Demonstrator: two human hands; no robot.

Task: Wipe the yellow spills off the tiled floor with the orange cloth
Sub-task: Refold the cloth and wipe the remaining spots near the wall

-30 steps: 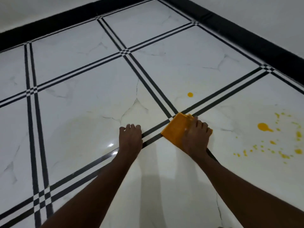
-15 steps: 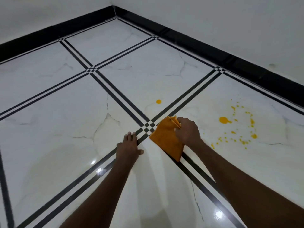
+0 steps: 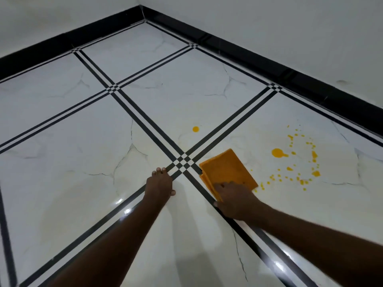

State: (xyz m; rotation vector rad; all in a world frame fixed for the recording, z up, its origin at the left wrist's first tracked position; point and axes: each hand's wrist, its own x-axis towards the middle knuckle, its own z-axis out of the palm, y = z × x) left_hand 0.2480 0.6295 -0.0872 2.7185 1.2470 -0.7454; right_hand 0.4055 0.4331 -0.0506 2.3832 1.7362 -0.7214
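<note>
Folded orange cloth point(image 3: 226, 169), earlier bunched and lifted, now pressed flat on glossy tiled floor point(image 3: 83, 152) by right hand point(image 3: 234, 196), fingers spread; left hand point(image 3: 160, 183) laid flat, open-fingered.

You are looking down at a glossy floor point(image 3: 68, 146) of large white marble-look tiles with thin grey veins, divided by double black lines that cross in small checkered squares point(image 3: 183, 163). A black skirting board point(image 3: 259, 59) runs along the foot of two plain white walls point(image 3: 269, 21), which meet in a corner point(image 3: 141, 7) far beyond that checkered crossing. Nearer to you than the crossing, small bright light reflections point(image 3: 124, 206) shine on the tiles.
</note>
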